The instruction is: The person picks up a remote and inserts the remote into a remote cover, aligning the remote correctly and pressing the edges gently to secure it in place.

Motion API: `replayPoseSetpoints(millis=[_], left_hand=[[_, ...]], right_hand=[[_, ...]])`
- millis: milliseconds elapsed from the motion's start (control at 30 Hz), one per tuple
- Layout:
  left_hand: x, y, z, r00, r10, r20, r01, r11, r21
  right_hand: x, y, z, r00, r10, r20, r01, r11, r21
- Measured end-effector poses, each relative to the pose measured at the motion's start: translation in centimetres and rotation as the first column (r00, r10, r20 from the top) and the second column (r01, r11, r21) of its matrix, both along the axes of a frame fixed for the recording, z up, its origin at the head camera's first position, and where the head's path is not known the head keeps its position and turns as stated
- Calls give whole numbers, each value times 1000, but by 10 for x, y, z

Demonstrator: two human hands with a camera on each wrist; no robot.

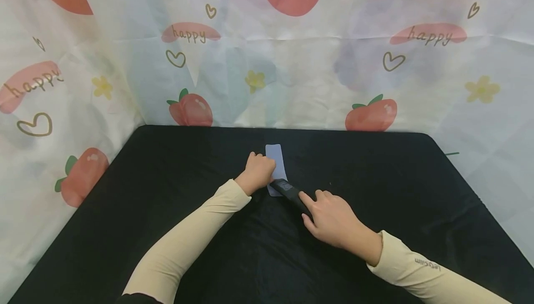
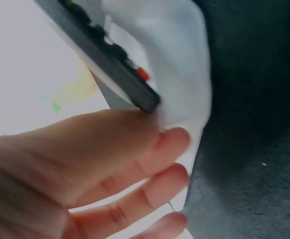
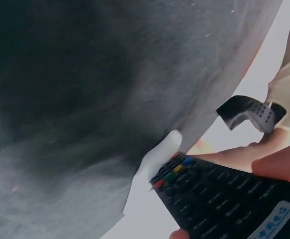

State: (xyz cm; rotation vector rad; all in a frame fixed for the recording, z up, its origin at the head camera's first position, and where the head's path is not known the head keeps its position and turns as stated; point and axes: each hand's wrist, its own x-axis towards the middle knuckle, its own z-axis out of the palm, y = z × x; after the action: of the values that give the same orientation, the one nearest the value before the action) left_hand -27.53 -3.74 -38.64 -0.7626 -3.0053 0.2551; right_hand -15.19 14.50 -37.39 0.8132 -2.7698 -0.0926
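A black remote control with rows of buttons is in my right hand, its far end pointing toward my left hand. The thumb and fingers hold it along its edges in the right wrist view, where coloured buttons and a label show on the remote. My left hand pinches a soft, translucent white cover, long with rounded corners. In the left wrist view, the remote's end meets the thumb tip, right beside the cover. Part of the cover is hidden behind my left fingers.
Both hands are above a black-covered table with rounded back corners. A white curtain printed with fruit, hearts and flowers stands behind it and at the sides. A black band is around the left wrist.
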Motion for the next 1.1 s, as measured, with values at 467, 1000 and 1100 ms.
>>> replayPoseSetpoints(millis=[467,1000,1100], left_hand=[[9,-1,3,996,-52,69,54,998,-19],[14,2,-8,980,-197,-15,197,980,5],[10,-2,-8,979,-201,33,198,978,68]], right_hand=[[4,-10,3,990,-104,91,105,995,-3],[5,-15,-20,992,-73,107,76,997,-24],[5,-14,-23,985,-82,153,88,996,-30]])
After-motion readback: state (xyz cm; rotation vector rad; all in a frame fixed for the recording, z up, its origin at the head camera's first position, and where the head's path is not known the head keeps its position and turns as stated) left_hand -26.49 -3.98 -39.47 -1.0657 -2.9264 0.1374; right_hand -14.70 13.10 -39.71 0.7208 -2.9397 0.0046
